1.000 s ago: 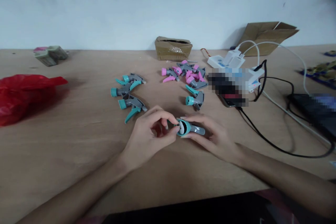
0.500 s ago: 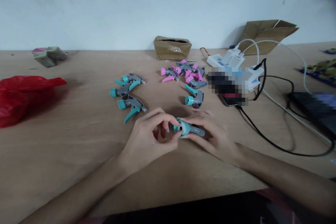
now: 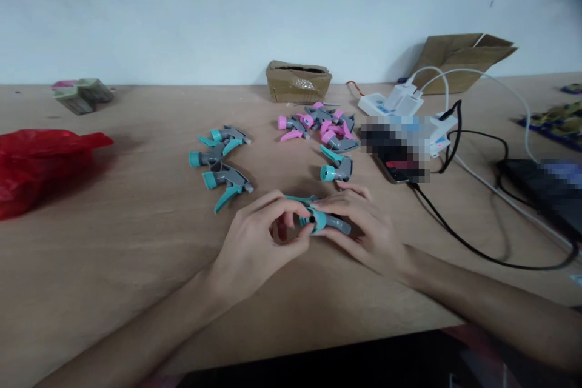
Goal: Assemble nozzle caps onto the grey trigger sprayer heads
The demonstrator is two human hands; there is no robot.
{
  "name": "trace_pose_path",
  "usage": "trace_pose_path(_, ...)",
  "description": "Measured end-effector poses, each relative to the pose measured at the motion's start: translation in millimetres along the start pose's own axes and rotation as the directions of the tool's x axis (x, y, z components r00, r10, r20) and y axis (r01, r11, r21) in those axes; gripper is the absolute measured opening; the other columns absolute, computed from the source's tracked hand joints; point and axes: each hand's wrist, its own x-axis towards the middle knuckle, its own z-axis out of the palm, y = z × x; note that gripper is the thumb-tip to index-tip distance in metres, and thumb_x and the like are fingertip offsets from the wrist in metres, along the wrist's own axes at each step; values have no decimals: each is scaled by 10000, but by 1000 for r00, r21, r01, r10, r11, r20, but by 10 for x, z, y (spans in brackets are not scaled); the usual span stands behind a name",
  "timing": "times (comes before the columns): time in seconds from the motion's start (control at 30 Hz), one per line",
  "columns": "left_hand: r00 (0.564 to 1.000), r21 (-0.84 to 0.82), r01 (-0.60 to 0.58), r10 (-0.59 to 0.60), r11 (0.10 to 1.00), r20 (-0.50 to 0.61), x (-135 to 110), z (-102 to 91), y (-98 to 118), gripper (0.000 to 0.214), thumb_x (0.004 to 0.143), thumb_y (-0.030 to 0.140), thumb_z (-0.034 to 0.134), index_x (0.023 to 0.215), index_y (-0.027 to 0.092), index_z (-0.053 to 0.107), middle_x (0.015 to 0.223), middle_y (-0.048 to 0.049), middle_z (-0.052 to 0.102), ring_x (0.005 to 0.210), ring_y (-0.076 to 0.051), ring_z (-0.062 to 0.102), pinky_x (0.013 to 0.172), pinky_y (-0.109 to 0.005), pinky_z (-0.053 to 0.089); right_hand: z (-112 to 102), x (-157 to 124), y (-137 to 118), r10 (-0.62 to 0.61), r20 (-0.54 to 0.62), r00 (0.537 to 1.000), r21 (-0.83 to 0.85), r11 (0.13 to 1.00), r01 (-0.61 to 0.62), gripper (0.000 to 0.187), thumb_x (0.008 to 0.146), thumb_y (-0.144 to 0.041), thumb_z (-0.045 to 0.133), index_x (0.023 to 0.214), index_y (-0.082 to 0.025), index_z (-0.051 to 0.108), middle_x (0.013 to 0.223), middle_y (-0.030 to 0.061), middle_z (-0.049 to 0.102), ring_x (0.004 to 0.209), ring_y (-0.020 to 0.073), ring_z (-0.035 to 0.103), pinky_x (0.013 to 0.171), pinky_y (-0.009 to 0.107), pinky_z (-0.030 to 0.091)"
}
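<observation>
The held spray head [image 3: 321,222] is teal and grey

One camera, worn on the head, looks from above and behind the left hand [image 3: 259,236] and right hand [image 3: 366,227], facing forward and down across the table [image 3: 136,206] to the wall [image 3: 204,36] beyond them, near enough that both forearms [image 3: 150,327] show behind the hands.

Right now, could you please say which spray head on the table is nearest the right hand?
The lone teal spray head just beyond the right hand; three teal ones lie left, pink ones farther back.
</observation>
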Motion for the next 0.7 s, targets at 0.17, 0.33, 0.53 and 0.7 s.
trace_pose_path(0.17, 1000, -53, 16, -14, 998, 24, -3, 15, -14, 67, 761, 148, 588, 807, 191, 610, 673, 35, 485, 555, -67, 472, 503, -171, 408, 12, 3, -11, 15, -11, 1000, 7, 1000, -15, 274, 825, -240, 583, 1094, -241, 533, 1002, 14, 684, 912, 153, 628, 983, 424, 345)
trace_pose_path(0.33, 999, -42, -37, 36, 998, -21, -16, 26, -41, 100, 765, 143, 586, 847, 190, 618, 681, 35, 478, 550, -63, 460, 512, -170, 410, 9, 12, -19, 33, -22, 999, 24, 999, -32, 255, 820, -238, 592, 1068, -234, 535, 990, 16, 683, 895, 149, 627, 978, 428, 340)
trace_pose_path(0.53, 999, -10, -10, 10, 1000, -49, -10, 36, -29, 73, 767, 144, 592, 823, 181, 621, 638, 42, 453, 545, -70, 443, 529, -186, 395, 3, 12, -10, 22, -37, 999, -8, 1000, -23, 247, 811, -236, 608, 1046, -217, 537, 973, 19, 685, 882, 139, 623, 977, 408, 330)
trace_pose_path(0.7, 999, -67, 34, -34, 997, 5, -21, 72, -76, 78, 808, 159, 555, 852, 183, 614, 653, 40, 447, 566, -77, 443, 530, -191, 378, 17, 8, -9, -11, -28, 1000, -116, 993, 8, 218, 823, -246, 597, 1033, -209, 551, 987, 16, 691, 883, 134, 619, 987, 402, 303)
